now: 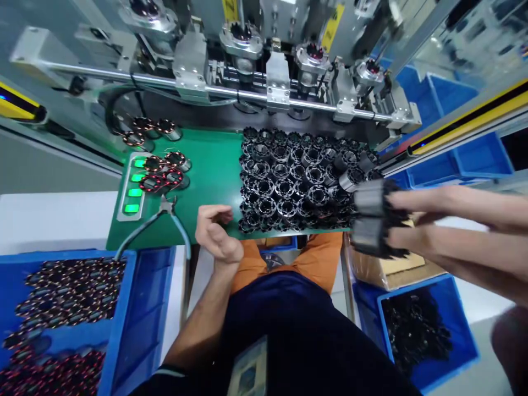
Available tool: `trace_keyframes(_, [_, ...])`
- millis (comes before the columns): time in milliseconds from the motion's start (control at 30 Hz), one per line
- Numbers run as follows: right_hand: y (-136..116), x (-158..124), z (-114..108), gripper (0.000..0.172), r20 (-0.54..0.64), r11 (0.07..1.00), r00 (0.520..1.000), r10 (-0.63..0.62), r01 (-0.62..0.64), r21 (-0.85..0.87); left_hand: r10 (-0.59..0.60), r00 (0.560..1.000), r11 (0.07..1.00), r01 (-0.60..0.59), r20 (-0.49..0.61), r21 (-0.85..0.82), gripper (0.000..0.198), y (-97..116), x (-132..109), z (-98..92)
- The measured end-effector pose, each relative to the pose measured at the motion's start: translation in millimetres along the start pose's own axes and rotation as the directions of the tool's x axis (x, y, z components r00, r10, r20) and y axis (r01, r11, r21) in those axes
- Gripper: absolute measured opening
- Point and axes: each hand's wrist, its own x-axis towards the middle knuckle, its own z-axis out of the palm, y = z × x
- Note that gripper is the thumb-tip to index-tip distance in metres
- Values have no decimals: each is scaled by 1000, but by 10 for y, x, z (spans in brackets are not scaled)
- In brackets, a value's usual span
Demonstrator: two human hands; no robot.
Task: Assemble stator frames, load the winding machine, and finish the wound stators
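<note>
My right hand (pixel 445 220) is at the right, blurred by motion. Its fingers grip two unwound stator cores (pixel 369 201), one above the other, grey with black slotted ends. My left hand (pixel 218 234) is loosely curled at the front edge of the green mat (pixel 210 165), and I see nothing in it. Just right of it, many similar bare stator cores (pixel 284 187) stand upright in close rows. On the mat's left side are several copper-wound stators (pixel 175 160). A pair of cutting pliers (pixel 167 208) with blue-grey handles lies below them.
Along the back runs a winding machine with a metal rail (pixel 256 96) and several stator-holding heads (pixel 243 47). Green-lit buttons (pixel 134 192) sit at the mat's left. A blue bin (pixel 144 313) of wound stators is lower left; another blue bin (pixel 449 341) with black parts is lower right.
</note>
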Motion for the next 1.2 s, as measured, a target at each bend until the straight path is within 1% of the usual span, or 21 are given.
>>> trace_keyframes(33, [-115, 301, 97, 25, 93, 997, 993, -76, 78, -11, -19, 999, 1000, 20, 45, -11, 70, 6, -5, -36])
trace_keyframes(67, [-188, 582, 209, 29, 171, 987, 973, -156, 160, -11, -36, 996, 999, 38, 84, -22, 70, 8, -8, -72])
trace_keyframes(100, [-229, 839, 328, 29, 250, 969, 941, -229, 244, -29, -49, 992, 998, 53, 113, -33, 69, 7, -8, -106])
trace_keyframes(133, [-243, 1064, 450, 28, 313, 937, 899, -306, 343, -68, -60, 990, 997, 66, 131, -44, 69, 1, -5, -133])
trace_keyframes(200, [-223, 1417, 677, 29, 402, 875, 836, -373, 461, -146, -70, 987, 995, 80, 145, -66, 68, -13, 3, -167])
trace_keyframes(233, [-200, 1543, 775, 32, 428, 862, 822, -376, 480, -165, -71, 986, 994, 83, 148, -74, 68, -20, 7, -174])
trace_keyframes(300, [-148, 1711, 929, 33, 447, 892, 830, -333, 431, -135, -69, 985, 993, 82, 157, -83, 69, -27, 10, -181])
trace_keyframes(400, [-86, 1808, 1050, 21, 462, 945, 845, -269, 325, -45, -61, 982, 993, 78, 177, -90, 68, -22, 9, -189])
trace_keyframes(467, [-59, 1823, 1072, 17, 483, 944, 833, -269, 328, -42, -55, 980, 993, 74, 190, -94, 66, -14, 9, -198])
trace_keyframes(567, [14, 1861, 1076, 15, 470, 918, 816, -338, 396, -28, -52, 977, 993, 73, 208, -93, 63, -4, 10, -206])
trace_keyframes(667, [204, 1964, 1139, 4, 375, 895, 816, -440, 431, 111, -59, 976, 994, 78, 211, -80, 62, -2, 7, -202])
trace_keyframes(700, [291, 2004, 1184, 4, 335, 884, 818, -467, 435, 169, -63, 976, 994, 80, 209, -76, 62, -3, 4, -199])
trace_keyframes(767, [469, 2063, 1299, 10, 262, 866, 831, -491, 431, 254, -70, 977, 994, 85, 202, -68, 63, -8, -3, -192])
trace_keyframes(800, [545, 2072, 1361, 12, 231, 866, 845, -482, 420, 271, -73, 977, 994, 88, 200, -65, 64, -11, -6, -189])
trace_keyframes(867, [645, 2042, 1477, 17, 164, 881, 888, -430, 374, 290, -78, 977, 994, 91, 199, -61, 65, -15, -10, -188])
trace_keyframes(933, [676, 1959, 1566, 22, 89, 896, 931, -353, 310, 317, -81, 975, 994, 94, 206, -57, 65, -17, -13, -193])
trace_keyframes(967, [674, 1911, 1599, 25, 59, 899, 945, -322, 286, 332, -84, 974, 994, 97, 211, -54, 65, -17, -13, -197])
trace_keyframes(1033, [664, 1832, 1642, 27, 24, 897, 956, -291, 264, 353, -95, 971, 993, 107, 220, -43, 66, -16, -15, -206])
trace_keyframes(1100, [684, 1814, 1667, 28, 0, 893, 959, -284, 265, 364, -106, 970, 993, 116, 220, -32, 67, -12, -16, -212])
trace_keyframes(1167, [747, 1874, 1687, 29, -17, 891, 961, -277, 264, 368, -110, 970, 993, 118, 219, -25, 68, -6, -15, -208])
trace_keyframes(1200, [784, 1928, 1698, 30, -7, 894, 961, -276, 259, 364, -108, 971, 993, 115, 215, -23, 68, -5, -15, -203])
